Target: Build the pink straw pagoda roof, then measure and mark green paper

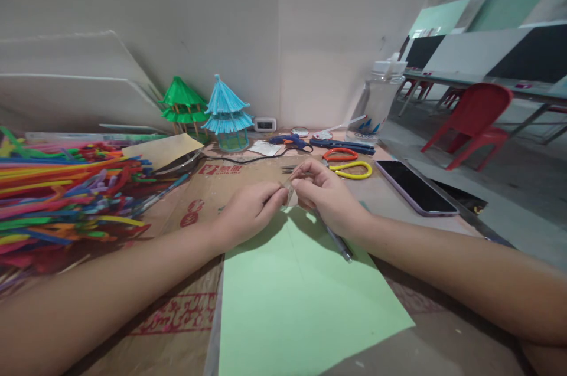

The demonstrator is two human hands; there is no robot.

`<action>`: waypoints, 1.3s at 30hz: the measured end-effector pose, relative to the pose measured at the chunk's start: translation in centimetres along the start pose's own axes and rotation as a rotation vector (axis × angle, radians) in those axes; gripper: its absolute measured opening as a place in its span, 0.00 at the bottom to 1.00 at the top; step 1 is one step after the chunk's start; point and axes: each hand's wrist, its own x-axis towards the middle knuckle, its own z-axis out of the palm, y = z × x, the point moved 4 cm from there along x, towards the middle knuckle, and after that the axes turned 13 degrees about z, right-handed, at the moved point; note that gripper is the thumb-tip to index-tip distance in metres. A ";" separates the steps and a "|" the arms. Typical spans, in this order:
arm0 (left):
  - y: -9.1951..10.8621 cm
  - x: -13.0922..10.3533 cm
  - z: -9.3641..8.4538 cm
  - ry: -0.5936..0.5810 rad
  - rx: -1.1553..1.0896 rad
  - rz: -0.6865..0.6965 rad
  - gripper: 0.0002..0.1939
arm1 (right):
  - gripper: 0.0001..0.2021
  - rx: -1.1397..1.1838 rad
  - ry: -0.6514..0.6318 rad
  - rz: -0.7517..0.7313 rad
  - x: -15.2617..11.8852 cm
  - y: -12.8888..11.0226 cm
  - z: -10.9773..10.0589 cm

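Observation:
Above the far end of a light green paper sheet (pixel 296 293), my two hands meet. My left hand (pixel 252 211) pinches the left side of a small, thin, tan-coloured piece (pixel 290 194), whose kind I cannot make out. The fingers of my right hand (pixel 325 193) are bent and pressed together on its other side, hiding part of it. Under my right hand a grey pen (pixel 340 243) lies on the sheet, its far end hidden. Just beyond the fingers are scissors with a yellow handle (pixel 354 170) and an orange handle (pixel 340 154).
Colourful pipe cleaners (pixel 66 199) heap on the left. Behind stand a green pavilion model (pixel 181 101), a blue one (pixel 227 113) and a glue gun (pixel 290 141). A water bottle (pixel 376 101) and a phone (pixel 415 187) are at right. Cardboard (pixel 177 258) covers the table.

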 end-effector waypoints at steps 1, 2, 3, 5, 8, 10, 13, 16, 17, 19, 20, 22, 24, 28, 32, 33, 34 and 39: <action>0.0 -0.1 0.0 0.001 0.003 0.003 0.18 | 0.06 0.007 0.002 0.000 0.0 0.0 0.0; 0.0 -0.1 0.0 0.001 0.005 0.005 0.18 | 0.06 0.014 0.003 0.001 -0.1 0.0 0.0; 0.0 -0.2 0.0 0.001 0.008 0.006 0.18 | 0.06 0.019 0.004 0.000 -0.1 0.0 0.0; 0.0 -0.2 0.0 -0.009 0.014 0.004 0.18 | 0.06 0.028 0.007 0.000 -0.1 0.1 0.1; -0.1 -0.2 0.2 -0.024 0.012 -0.001 0.19 | 0.06 0.045 0.019 0.010 -0.1 0.1 0.0; -0.2 -0.2 0.2 -0.027 -0.007 -0.006 0.19 | 0.07 0.048 0.021 0.023 -0.1 0.1 0.0; -0.2 -0.1 0.2 -0.015 -0.069 -0.028 0.19 | 0.08 0.027 0.019 0.052 0.0 0.2 0.0; -0.2 0.0 0.1 0.006 -0.177 -0.057 0.19 | 0.10 0.014 0.008 0.057 0.0 0.2 0.1; -0.2 0.1 0.1 0.014 -0.218 -0.065 0.19 | 0.11 0.013 0.001 0.054 0.0 0.3 0.1; -0.3 0.2 0.1 0.034 -0.293 -0.085 0.20 | 0.11 0.006 -0.009 0.050 0.1 0.4 0.1; -0.4 0.2 0.1 0.046 -0.320 -0.100 0.20 | 0.12 -0.001 -0.011 0.054 0.2 0.5 0.1; -0.6 0.2 0.1 0.067 -0.349 -0.127 0.21 | 0.14 -0.022 -0.009 0.064 0.3 0.7 0.0; -0.6 0.2 0.1 0.071 -0.345 -0.138 0.21 | 0.16 -0.044 0.008 0.061 0.4 0.8 -0.1; -0.3 0.1 0.0 0.037 -0.277 -0.111 0.20 | 0.17 -0.101 0.056 0.012 0.4 0.6 -0.4; -0.1 0.1 -0.1 0.008 -0.201 -0.103 0.20 | 0.19 -0.158 0.083 -0.031 0.3 0.4 -0.6; 0.0 0.0 0.0 0.003 -0.188 -0.098 0.20 | 0.19 -0.166 0.084 -0.041 0.2 0.3 -0.6; 0.0 0.0 0.0 -0.004 -0.177 -0.091 0.20 | 0.20 -0.168 0.083 -0.050 0.2 0.3 -0.7; -0.1 -0.1 0.1 -0.032 -0.138 -0.061 0.19 | 0.16 -0.105 0.082 -0.093 0.2 -0.2 -0.8</action>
